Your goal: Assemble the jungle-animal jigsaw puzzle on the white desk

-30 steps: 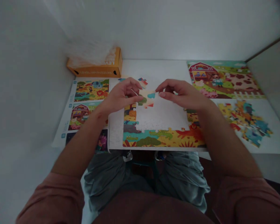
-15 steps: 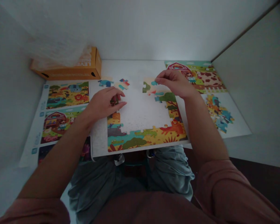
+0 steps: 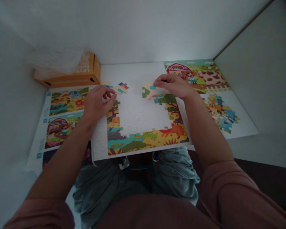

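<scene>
- white table [image 3: 135, 71] against a pale wall [image 3: 143, 35]
- left hand [image 3: 98, 102]: fingers parted, near loose pieces [image 3: 122, 88]
- right hand [image 3: 174, 85]: fingertips pinching a puzzle piece [image 3: 146, 91] near the puzzle border's far right end

The puzzle border [image 3: 133, 146], lower centre of the frame, carries a yellow, green and turquoise animal pattern. The puzzle section [image 3: 146, 91], upper centre, is cream with green and blue patches. The box [image 3: 69, 80], upper left, is orange with white lettering. The piece pile [image 3: 225, 114], right, mixes yellow, blue and orange. The sleeves [image 3: 224, 178], lower corners, are dusty red; the trousers [image 3: 178, 178], bottom centre, are grey-blue
</scene>
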Demonstrator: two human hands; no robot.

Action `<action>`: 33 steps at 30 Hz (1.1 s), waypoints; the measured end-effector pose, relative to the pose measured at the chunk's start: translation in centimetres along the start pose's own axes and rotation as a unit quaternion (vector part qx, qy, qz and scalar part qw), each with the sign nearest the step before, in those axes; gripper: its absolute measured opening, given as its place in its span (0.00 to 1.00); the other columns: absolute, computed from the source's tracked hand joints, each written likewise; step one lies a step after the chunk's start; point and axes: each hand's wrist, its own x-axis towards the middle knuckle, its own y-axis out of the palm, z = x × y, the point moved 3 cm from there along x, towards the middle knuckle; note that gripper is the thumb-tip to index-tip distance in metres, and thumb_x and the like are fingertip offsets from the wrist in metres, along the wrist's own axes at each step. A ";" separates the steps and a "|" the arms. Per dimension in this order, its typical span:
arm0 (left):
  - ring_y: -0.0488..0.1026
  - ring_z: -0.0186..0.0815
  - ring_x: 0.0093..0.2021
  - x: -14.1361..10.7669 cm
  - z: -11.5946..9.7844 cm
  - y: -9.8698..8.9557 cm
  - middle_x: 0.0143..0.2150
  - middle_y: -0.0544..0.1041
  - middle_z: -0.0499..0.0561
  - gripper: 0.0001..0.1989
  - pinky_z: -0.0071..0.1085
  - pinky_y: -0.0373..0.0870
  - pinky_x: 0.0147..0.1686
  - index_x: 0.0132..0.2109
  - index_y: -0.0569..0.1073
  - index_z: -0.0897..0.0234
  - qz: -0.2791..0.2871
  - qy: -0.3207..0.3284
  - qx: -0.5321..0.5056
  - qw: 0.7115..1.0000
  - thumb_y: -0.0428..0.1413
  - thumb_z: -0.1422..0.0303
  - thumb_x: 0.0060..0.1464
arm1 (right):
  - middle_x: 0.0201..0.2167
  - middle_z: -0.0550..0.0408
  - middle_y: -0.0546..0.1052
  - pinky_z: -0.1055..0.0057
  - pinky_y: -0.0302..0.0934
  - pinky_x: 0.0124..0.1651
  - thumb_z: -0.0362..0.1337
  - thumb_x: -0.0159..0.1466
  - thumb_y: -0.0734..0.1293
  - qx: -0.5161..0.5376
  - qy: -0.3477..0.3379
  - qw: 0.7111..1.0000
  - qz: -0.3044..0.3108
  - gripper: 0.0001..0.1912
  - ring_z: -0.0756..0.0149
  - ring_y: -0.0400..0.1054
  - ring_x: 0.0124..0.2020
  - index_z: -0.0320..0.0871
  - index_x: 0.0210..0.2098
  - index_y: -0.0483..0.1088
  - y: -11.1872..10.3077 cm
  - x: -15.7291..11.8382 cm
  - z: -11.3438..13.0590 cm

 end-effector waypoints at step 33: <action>0.57 0.39 0.44 -1.7 5.1 -2.1 0.49 0.57 0.45 0.19 0.37 0.56 0.40 0.49 0.55 0.52 0.018 -0.044 0.118 0.992 0.38 0.57 0.49 | 0.42 0.49 0.59 0.65 0.49 0.40 0.40 0.48 0.63 -0.278 -0.230 0.927 0.097 0.25 0.61 0.53 0.40 0.40 0.45 0.57 7.8 7.1 5.6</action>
